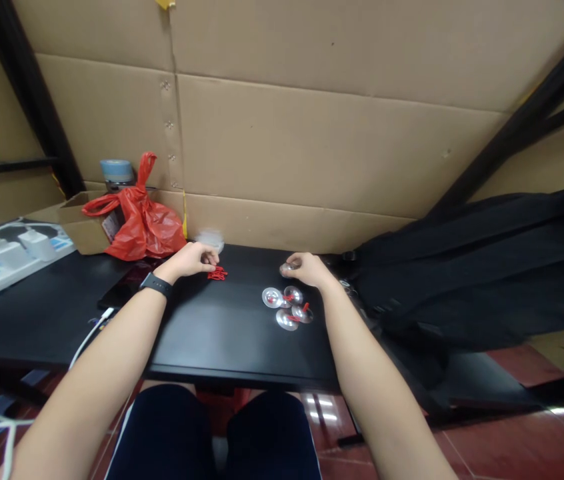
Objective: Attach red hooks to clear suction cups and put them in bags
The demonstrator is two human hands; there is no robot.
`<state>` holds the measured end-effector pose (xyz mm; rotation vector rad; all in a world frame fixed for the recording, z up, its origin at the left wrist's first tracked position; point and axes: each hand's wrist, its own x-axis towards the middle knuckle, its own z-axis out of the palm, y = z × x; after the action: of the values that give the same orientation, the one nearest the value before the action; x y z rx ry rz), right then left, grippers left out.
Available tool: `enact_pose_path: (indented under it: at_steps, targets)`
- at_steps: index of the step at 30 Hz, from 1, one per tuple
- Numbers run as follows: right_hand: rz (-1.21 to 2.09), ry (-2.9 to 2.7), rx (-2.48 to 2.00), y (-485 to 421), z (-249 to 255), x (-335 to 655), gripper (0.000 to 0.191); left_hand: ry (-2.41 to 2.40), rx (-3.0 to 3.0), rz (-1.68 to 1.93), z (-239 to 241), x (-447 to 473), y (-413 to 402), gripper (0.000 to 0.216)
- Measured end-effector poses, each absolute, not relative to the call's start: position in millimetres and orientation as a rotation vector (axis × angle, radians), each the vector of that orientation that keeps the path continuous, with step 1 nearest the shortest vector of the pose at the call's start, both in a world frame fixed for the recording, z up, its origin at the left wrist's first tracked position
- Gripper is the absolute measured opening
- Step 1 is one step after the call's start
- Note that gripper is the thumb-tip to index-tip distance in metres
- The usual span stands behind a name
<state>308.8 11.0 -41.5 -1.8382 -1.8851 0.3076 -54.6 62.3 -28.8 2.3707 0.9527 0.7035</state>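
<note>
My left hand (196, 259), with a black band on its wrist, curls its fingertips together at the left edge of a small pile of red cords (219, 274). The fingers seem to pinch a cord there, though the fingertips are partly hidden. Over on the right, my right hand (308, 269) grips a small metal finger cymbal (287, 269) between thumb and fingers, partly covering it. Nearer to me lies a cluster of several shiny finger cymbals (273, 298), some overlapping. Red cords show on them, one standing up from a cymbal (303, 313).
A red plastic bag (145, 223) and cardboard box (82, 223) stand at the back left, near a white power strip (22, 267). A blurred clear object (211, 239) sits behind my left hand. Black fabric (467, 267) hangs on the right; a cardboard wall (292, 147) backs the table.
</note>
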Motion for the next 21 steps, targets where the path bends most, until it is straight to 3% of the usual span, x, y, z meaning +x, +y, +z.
enact_pose_path:
  at_steps: [15, 21]
  targets:
    - [0.254, -2.026, -1.762, 10.7, -38.9, 300.2, 0.027, 1.072, 2.596, 0.58, -20.8, -46.9, 48.7, 0.019]
    - [0.692, -2.38, -1.448, -14.9, -10.7, 270.0, 0.044, 1.008, 2.716, 0.622, -17.9, -37.7, 41.2, 0.016]
